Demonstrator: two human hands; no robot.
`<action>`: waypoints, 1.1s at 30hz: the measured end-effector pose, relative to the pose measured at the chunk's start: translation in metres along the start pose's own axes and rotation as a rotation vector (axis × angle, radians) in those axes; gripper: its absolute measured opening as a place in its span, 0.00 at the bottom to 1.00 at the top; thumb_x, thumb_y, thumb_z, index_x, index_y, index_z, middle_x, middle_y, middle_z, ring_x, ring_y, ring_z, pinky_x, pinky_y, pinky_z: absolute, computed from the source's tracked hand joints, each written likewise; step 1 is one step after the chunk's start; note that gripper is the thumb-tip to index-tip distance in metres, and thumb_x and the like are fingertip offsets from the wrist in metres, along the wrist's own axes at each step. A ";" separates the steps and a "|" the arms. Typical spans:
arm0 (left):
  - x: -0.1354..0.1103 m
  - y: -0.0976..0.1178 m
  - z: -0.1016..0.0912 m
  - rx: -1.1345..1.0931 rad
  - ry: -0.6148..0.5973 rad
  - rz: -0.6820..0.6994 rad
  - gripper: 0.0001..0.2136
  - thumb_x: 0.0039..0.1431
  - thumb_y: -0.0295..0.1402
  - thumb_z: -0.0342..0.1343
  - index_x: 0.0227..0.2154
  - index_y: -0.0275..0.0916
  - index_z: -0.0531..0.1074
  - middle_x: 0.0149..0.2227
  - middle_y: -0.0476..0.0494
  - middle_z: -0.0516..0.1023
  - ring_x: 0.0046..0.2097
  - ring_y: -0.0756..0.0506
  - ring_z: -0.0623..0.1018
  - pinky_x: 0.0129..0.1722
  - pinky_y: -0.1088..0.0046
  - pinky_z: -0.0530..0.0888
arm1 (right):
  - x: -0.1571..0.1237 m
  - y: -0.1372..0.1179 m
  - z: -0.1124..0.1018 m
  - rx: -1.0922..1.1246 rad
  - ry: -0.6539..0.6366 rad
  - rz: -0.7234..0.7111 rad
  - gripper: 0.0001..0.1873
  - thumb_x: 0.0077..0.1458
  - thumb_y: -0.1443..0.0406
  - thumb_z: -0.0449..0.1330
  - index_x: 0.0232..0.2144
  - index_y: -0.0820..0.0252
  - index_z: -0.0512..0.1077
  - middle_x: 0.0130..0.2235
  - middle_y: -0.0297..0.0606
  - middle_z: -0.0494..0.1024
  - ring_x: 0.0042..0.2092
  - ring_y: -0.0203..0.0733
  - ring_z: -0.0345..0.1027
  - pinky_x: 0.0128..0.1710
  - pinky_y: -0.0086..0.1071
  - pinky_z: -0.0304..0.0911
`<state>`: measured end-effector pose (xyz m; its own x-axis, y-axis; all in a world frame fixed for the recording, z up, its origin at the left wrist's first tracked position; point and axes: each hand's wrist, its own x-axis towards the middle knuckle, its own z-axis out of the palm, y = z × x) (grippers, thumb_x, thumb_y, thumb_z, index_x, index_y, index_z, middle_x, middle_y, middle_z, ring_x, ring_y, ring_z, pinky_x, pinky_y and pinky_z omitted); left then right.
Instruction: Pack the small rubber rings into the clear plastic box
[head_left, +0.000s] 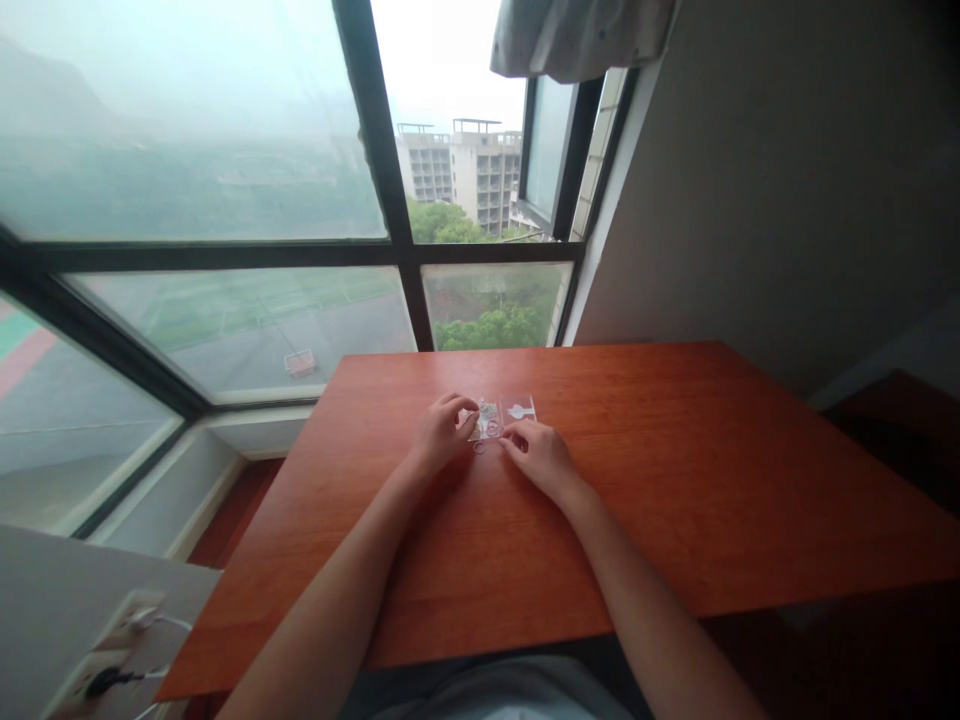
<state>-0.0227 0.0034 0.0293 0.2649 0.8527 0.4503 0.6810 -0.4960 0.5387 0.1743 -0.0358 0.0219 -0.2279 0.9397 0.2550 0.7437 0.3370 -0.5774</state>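
A small clear plastic box (493, 408) lies on the table with its lid (521, 408) folded open to the right; a white shape shows on the lid. Several small rings and other bits too tiny to name are inside. One ring (479, 448) rests on the wood just in front of the box. My left hand (441, 432) is at the box's left side, thumb and forefinger curled together over its edge; what they pinch is too small to make out. My right hand (543, 456) has its fingertips closed at the front edge of the box, near the lid's fold.
The reddish wooden table (675, 480) spans the view. Behind it stand dark-framed windows (409, 255), one pane swung open, with a grey curtain (585, 35) above. Wall sockets (112, 650) with plugs and cables sit at lower left, beside the table's edge.
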 end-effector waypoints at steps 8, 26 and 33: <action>0.001 -0.005 -0.005 0.015 0.044 -0.046 0.07 0.56 0.31 0.52 0.34 0.39 0.75 0.32 0.47 0.73 0.29 0.50 0.69 0.31 0.74 0.67 | -0.003 -0.009 0.008 -0.074 -0.066 0.001 0.07 0.57 0.60 0.57 0.33 0.53 0.75 0.33 0.34 0.78 0.36 0.38 0.69 0.36 0.28 0.58; 0.001 -0.005 -0.004 -0.002 0.034 -0.022 0.07 0.55 0.29 0.52 0.33 0.38 0.74 0.31 0.47 0.73 0.29 0.50 0.69 0.31 0.74 0.67 | -0.002 -0.018 0.018 -0.176 -0.049 0.129 0.07 0.55 0.58 0.59 0.35 0.51 0.74 0.33 0.34 0.78 0.36 0.40 0.70 0.31 0.28 0.56; 0.001 -0.005 -0.003 -0.030 0.039 -0.023 0.06 0.54 0.28 0.53 0.33 0.38 0.74 0.33 0.47 0.75 0.30 0.50 0.70 0.31 0.74 0.67 | -0.005 -0.020 0.017 -0.113 -0.075 0.013 0.09 0.57 0.62 0.57 0.40 0.48 0.74 0.41 0.33 0.79 0.41 0.40 0.70 0.36 0.28 0.58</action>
<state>-0.0279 0.0057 0.0293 0.2220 0.8574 0.4644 0.6656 -0.4813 0.5704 0.1498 -0.0466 0.0188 -0.2611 0.9471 0.1867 0.8121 0.3201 -0.4879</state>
